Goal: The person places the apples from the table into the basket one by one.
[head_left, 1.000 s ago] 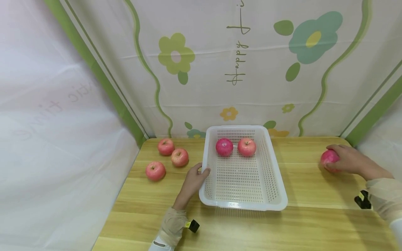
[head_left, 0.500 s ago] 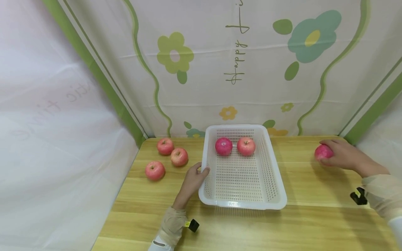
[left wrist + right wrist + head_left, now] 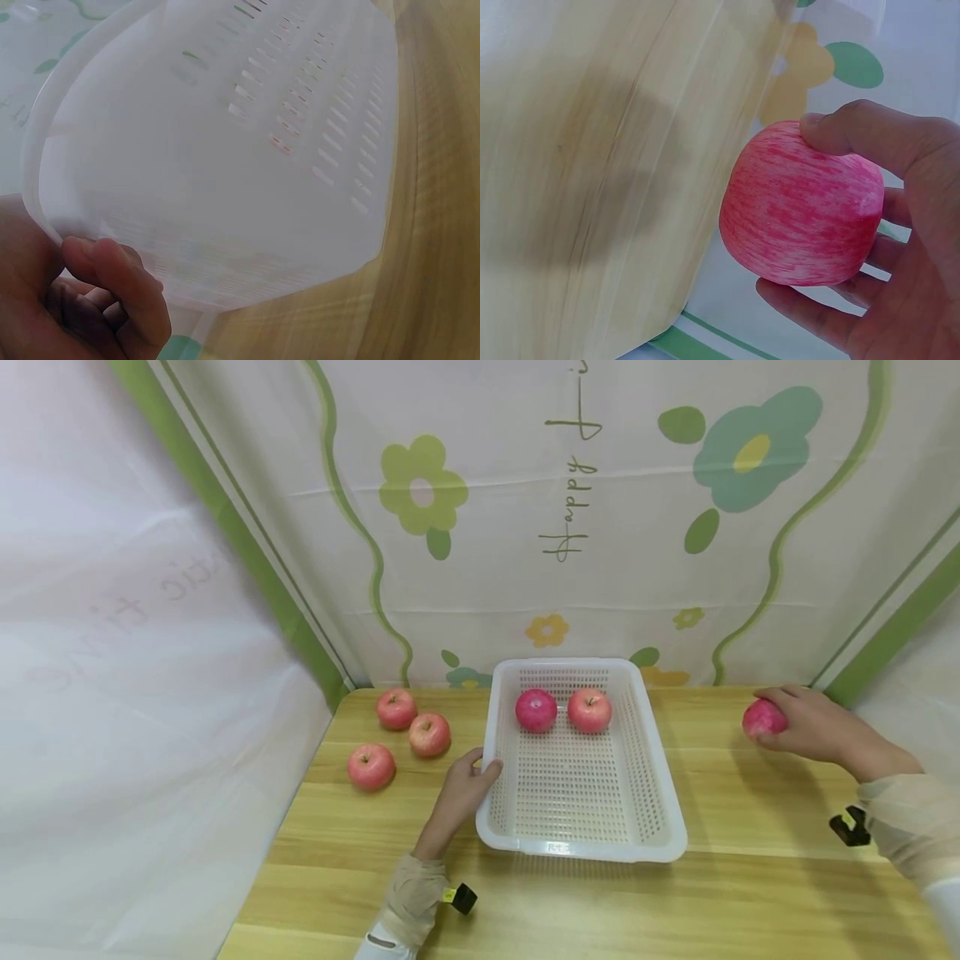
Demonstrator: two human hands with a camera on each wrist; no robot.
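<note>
A person's two hands reached in over a wooden table (image 3: 720, 902), with a white plastic basket (image 3: 573, 785) in the middle. The left hand (image 3: 461, 789) gripped the basket's left rim, thumb over the edge and the other fingers curled outside.

Well off to the right, the right hand (image 3: 813, 727) held a streaky pink apple (image 3: 764, 719), thumb on one side and fingers on the other (the right wrist view showed its stripes clearly). That apple appeared raised, above a shadow on the wood.

Inside the basket, near its far end, a deep pink apple (image 3: 536, 711) and a paler red apple (image 3: 590, 711) sat side by side, slightly apart.

Left of the basket lay three more on the table: a back apple (image 3: 397, 709), a middle apple (image 3: 430, 735) close beside it, and a front apple (image 3: 371, 767) nearer the person. Behind everything hung a white curtain (image 3: 480, 527) printed with flowers and sideways writing.
</note>
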